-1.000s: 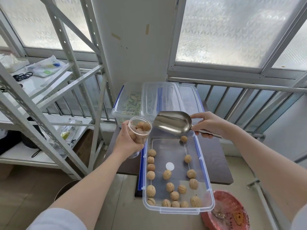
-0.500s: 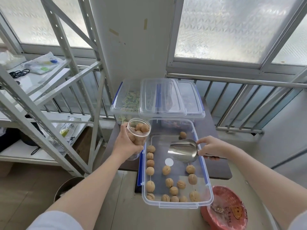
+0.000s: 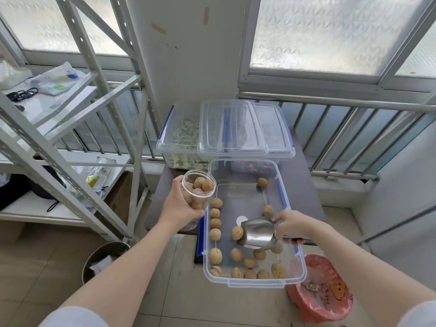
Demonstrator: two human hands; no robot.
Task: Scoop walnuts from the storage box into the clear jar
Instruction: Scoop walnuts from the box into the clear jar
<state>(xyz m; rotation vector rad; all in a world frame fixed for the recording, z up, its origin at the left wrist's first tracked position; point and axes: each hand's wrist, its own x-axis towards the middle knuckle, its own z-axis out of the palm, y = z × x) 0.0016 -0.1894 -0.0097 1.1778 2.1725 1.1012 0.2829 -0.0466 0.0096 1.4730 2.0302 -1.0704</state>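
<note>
The clear storage box (image 3: 256, 284) lies open on a dark table with several walnuts (image 3: 215, 256) scattered along its left side and near end. My left hand (image 3: 179, 207) grips the clear jar (image 3: 199, 195), tilted and mostly full of walnuts, just left of the box. My right hand (image 3: 292, 226) holds a metal scoop (image 3: 257, 234) by its handle. The scoop is low inside the box, its mouth facing left and touching one walnut (image 3: 236, 232).
Two lidded clear boxes (image 3: 186, 133) and a loose lid (image 3: 230, 128) sit behind the storage box. A grey metal shelf rack (image 3: 70, 128) stands at the left. A metal bin (image 3: 103, 259) and a red basket (image 3: 323, 296) are on the floor.
My right hand brought the scoop down from beside the jar's mouth into the box and toward the near walnuts. The jar in my left hand has barely moved.
</note>
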